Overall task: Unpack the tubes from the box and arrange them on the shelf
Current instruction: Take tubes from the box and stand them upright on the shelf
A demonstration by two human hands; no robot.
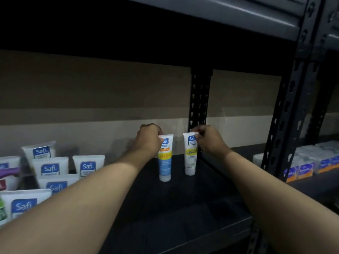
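While both my arms reach deep into the dark shelf (183,208), my left grip (148,136) is curled round the top edge of a blue-and-white tube (165,162), which stands cap-down on the shelf board. My right grip (209,140) pinches the top edge of a white tube (190,158) with a yellow band. It stands upright just beside the first without touching it, in front of a black post (199,99). More tubes (49,167) with blue labels crowd the shelf's left end. Small packs (308,165) sit on the neighbouring shelf to the right.

Each hand (149,138) (208,139) holds a tube (165,160) (190,156) upright.
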